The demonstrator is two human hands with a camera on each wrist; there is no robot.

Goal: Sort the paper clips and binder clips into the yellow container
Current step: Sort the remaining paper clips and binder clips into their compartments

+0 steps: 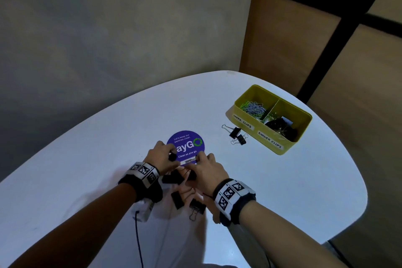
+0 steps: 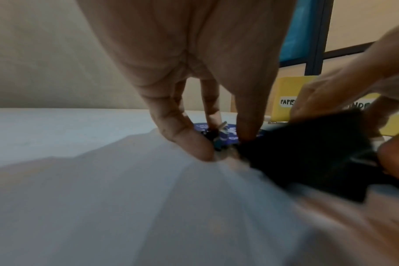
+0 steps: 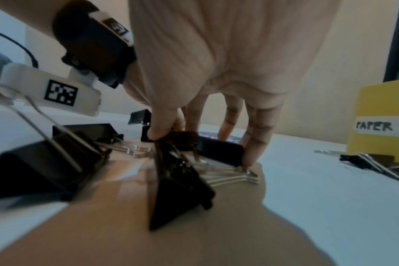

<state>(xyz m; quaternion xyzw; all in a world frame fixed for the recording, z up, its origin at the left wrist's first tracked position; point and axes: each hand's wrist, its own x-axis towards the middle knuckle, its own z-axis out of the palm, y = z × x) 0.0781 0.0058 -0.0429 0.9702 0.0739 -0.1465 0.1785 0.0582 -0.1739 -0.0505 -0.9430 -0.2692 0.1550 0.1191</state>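
Observation:
The yellow container (image 1: 290, 148) stands at the right of the white table (image 1: 282, 191). Its left compartment holds paper clips (image 1: 253, 107), its right one black binder clips (image 1: 281, 129). My left hand (image 1: 171, 155) pinches a small black binder clip (image 2: 211, 135) between thumb and fingers on the purple sticker (image 1: 188, 138). Just to its right, my right hand (image 1: 199, 160) pinches the wire handles of a larger black binder clip (image 3: 179, 190) and touches another clip (image 3: 219, 153) with its fingertips. Several more black binder clips (image 1: 177, 200) lie under and between my wrists.
Two loose binder clips (image 1: 236, 135) lie on the table against the container's front left corner. A black cable (image 1: 138, 237) runs from my left wrist toward me. A wall stands behind the table, and a wooden partition with a black frame (image 1: 322, 56) is at the right.

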